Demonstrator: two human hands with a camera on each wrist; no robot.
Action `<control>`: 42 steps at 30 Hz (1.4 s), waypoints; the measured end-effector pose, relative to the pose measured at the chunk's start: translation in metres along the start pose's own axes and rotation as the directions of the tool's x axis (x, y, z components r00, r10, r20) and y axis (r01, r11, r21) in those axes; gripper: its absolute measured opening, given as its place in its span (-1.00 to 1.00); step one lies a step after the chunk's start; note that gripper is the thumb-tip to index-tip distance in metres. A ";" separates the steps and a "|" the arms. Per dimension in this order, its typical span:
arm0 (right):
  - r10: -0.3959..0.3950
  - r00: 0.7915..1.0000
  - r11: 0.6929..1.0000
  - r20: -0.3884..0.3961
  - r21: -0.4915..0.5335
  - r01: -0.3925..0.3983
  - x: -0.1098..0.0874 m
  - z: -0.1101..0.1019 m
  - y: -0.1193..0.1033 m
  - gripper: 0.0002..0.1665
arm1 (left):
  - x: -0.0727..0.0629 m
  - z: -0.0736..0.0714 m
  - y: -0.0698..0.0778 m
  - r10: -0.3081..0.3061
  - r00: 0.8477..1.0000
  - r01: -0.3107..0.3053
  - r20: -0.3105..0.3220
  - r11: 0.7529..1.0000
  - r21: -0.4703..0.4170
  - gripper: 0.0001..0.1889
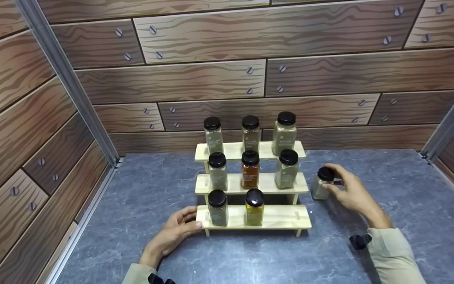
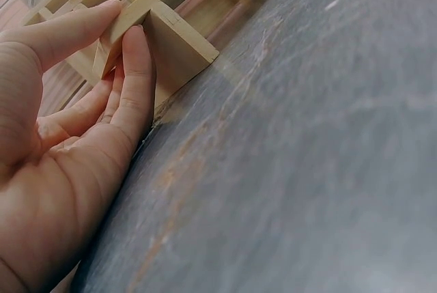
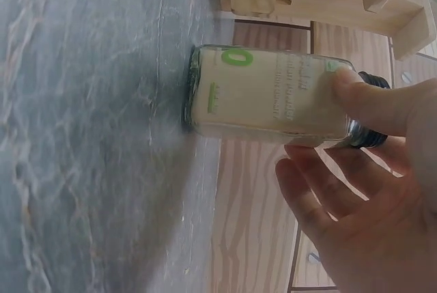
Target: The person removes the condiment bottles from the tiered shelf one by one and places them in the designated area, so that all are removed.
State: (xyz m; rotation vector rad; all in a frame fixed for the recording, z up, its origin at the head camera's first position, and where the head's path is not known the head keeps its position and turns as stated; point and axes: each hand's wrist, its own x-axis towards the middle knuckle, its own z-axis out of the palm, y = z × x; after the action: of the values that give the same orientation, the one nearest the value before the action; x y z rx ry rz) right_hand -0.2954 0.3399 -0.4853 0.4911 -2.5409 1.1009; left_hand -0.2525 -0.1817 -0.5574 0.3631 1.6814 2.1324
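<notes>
A three-tier wooden rack [image 1: 280,215] stands on the grey tabletop with square glass spice jars with black lids on its tiers. My left hand [image 1: 176,228] pinches the left end of its lowest tier, thumb on top and fingers beneath, as the left wrist view shows. To the right of the rack, my right hand [image 1: 351,191] holds a spice jar [image 3: 273,95] of pale powder near its black lid, thumb on one side and fingers on the other. The jar is upright, its base right at the tabletop. On the lowest tier stand a dark-grey jar [image 1: 218,209] and a yellow jar [image 1: 254,209].
Three jars stand on the top tier, among them a pale green jar [image 1: 284,136]. The middle tier holds three more, with an orange-red jar [image 1: 250,171] at its centre. Wood-patterned walls [image 1: 211,83] with metal corner rails [image 1: 69,79] enclose the tabletop [image 1: 132,197].
</notes>
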 end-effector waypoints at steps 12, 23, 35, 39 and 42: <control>-0.078 0.993 0.997 -0.087 0.014 0.080 0.001 -0.016 -0.035 -0.26 | 0.000 0.000 0.000 -0.004 1.000 0.004 -0.003 1.000 -0.001 -0.25; -0.163 0.978 0.986 -0.130 0.006 0.165 -0.002 -0.026 -0.086 -0.23 | 0.000 0.000 0.001 -0.004 1.000 0.004 -0.007 1.000 -0.004 -0.25; -0.361 0.912 0.911 -0.196 0.132 0.390 -0.009 -0.010 -0.140 -0.19 | 0.000 0.001 -0.001 -0.014 1.000 0.014 -0.017 1.000 -0.008 -0.25; -0.454 0.877 0.865 -0.156 0.156 0.476 -0.010 0.011 -0.153 -0.21 | 0.001 0.001 0.000 -0.008 1.000 0.008 -0.009 1.000 -0.008 -0.25; -0.494 0.859 0.842 -0.133 0.173 0.511 -0.009 0.029 -0.158 -0.23 | -0.001 0.001 0.000 -0.004 1.000 0.004 -0.005 1.000 -0.011 -0.24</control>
State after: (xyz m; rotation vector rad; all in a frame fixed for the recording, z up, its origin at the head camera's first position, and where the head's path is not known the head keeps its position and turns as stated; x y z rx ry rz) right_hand -0.2232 0.2185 -0.4087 1.0716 -2.0495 1.1402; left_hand -0.2518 -0.1815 -0.5567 0.3509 1.6715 2.1405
